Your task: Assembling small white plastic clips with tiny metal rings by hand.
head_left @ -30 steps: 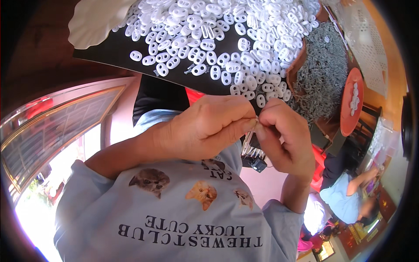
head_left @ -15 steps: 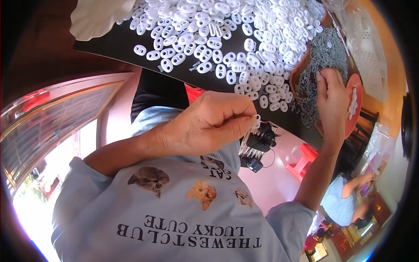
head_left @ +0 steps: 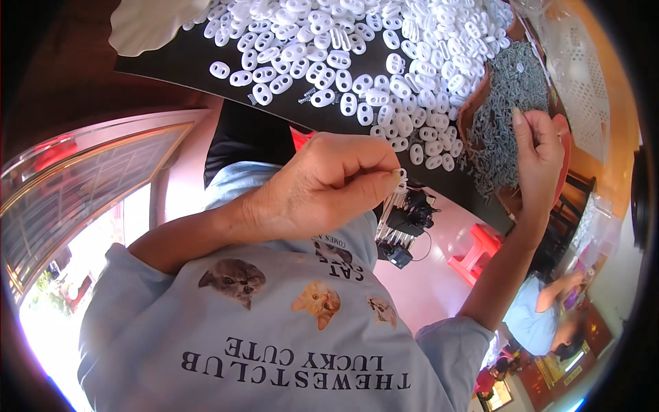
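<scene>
My left hand point(head_left: 336, 180) is closed in a pinch at the middle of the view. Between its thumb and forefinger is a small white plastic cord-lock piece point(head_left: 402, 180), partly hidden by the fingertips. At the right, my right hand point(head_left: 539, 147) is over the near right edge of a heap of small grey metal springs point(head_left: 504, 103). Its fingers are curled in beside the raised thumb; what they hold, if anything, cannot be made out. A large heap of white oval two-hole cord-lock pieces point(head_left: 419, 75) covers the dark table, left of the springs.
A pale scalloped dish point(head_left: 147, 27) stands at the table's far left. A reddish plate point(head_left: 564, 161) lies partly behind my right hand. Below the table edge are a red stool point(head_left: 475, 255) and a rack with black items point(head_left: 412, 216). Another person point(head_left: 539, 316) sits at far right.
My right hand has drawn back slightly to the right from the spring heap, its thumb now raised. My left hand still pinches the white piece, turned a little.
</scene>
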{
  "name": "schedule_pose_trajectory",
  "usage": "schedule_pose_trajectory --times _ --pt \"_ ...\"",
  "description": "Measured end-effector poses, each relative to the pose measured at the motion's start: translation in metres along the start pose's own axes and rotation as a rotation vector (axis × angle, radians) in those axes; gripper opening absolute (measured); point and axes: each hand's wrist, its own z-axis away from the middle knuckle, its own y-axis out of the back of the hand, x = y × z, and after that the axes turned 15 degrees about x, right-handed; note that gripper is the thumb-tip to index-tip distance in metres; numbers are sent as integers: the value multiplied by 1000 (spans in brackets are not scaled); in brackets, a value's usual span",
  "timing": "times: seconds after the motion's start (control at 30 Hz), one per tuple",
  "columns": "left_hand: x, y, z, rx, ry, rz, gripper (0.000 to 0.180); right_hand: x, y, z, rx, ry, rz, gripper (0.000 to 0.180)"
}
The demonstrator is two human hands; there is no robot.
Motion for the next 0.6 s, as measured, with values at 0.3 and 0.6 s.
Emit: schedule_pose_trajectory --times 0.3,0.6 --pt "-3 1 1 41 -4 88 12 -5 -5 5 85 43 43 20" --pt "-4 7 2 70 35 134 13 4 -6 2 42 -40 160 22"
